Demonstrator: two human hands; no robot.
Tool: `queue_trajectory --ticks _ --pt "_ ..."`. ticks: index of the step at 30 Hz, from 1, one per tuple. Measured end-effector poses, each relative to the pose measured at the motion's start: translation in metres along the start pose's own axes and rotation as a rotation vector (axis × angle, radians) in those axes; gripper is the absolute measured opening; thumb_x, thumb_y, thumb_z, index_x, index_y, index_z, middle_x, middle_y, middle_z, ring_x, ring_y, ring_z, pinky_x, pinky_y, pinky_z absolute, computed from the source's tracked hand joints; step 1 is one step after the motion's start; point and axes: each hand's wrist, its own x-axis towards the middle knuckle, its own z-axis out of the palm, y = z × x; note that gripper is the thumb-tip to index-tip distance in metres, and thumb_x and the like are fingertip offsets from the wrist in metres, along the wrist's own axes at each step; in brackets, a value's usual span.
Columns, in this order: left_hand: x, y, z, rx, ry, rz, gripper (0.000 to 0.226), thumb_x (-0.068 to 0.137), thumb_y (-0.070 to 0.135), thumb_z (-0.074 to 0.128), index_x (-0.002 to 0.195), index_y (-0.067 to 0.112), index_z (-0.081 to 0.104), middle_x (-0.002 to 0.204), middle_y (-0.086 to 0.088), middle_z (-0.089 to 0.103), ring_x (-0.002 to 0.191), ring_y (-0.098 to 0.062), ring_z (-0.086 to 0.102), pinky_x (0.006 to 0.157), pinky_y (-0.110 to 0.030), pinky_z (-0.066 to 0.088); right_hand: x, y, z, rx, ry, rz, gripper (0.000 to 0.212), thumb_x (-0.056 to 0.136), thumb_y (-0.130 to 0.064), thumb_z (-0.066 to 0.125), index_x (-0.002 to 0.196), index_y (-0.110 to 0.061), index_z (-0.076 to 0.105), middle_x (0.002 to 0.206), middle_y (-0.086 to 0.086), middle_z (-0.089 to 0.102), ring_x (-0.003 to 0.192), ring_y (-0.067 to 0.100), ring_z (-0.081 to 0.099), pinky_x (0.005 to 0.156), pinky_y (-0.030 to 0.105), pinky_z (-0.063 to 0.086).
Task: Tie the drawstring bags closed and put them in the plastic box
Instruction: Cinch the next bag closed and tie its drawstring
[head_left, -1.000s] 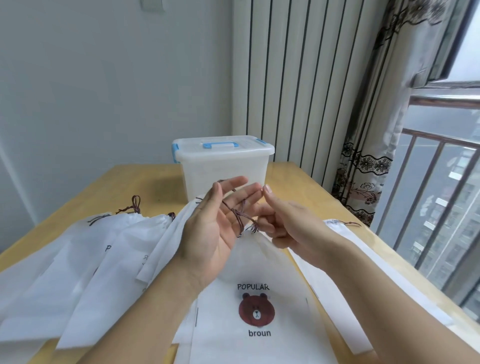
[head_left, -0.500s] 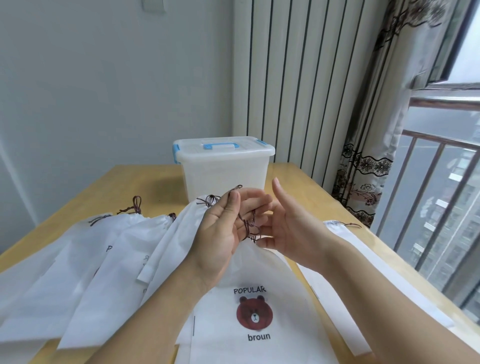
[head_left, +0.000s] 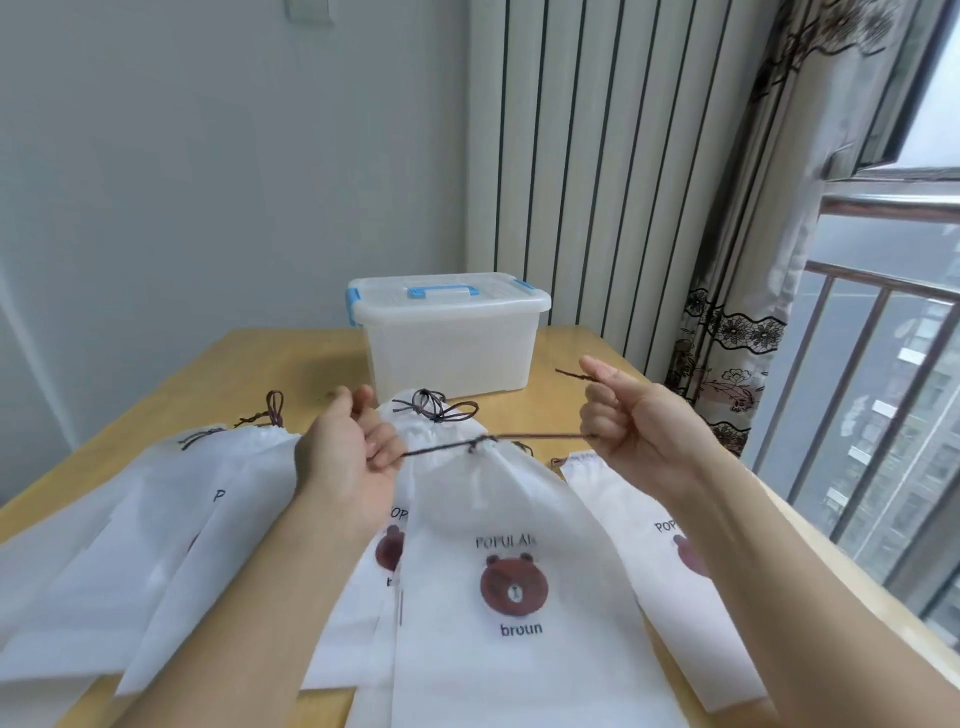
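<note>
A white drawstring bag (head_left: 498, 530) with a brown bear print lies in front of me, its neck gathered at a knot (head_left: 475, 444). Its dark brown drawstring (head_left: 535, 437) runs taut to both sides. My left hand (head_left: 348, 452) grips the left end and my right hand (head_left: 631, 423) grips the right end, whose tip pokes out past the fist. Behind it lies another bag (head_left: 415, 431) whose cord is tied in a bow. The translucent plastic box (head_left: 449, 332) with blue handle and clips stands at the table's far middle, lid on.
Several more white bags are spread over the wooden table (head_left: 249, 364): a pile at the left (head_left: 156, 530) and one at the right (head_left: 649, 530). A window railing (head_left: 852, 415) and a curtain (head_left: 753, 322) lie to the right, a radiator behind the box.
My hands were close together working the cord at the bag's neck. They have moved apart, left and right, pulling the drawstring taut and cinching the knot.
</note>
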Motion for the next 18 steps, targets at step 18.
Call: queue_trajectory --ticks 18 --pt "-0.016 0.005 -0.007 1.324 -0.795 0.488 0.039 0.086 0.052 0.061 0.059 0.022 0.062 0.095 0.010 0.057 0.092 0.003 0.057 0.080 -0.016 0.040 -0.009 -0.001 -0.008 -1.519 -0.432 -0.334 0.026 0.095 -0.033 0.068 0.070 -0.027 0.068 0.107 -0.013 0.064 0.069 -0.003 0.057 0.070 0.021 0.040"
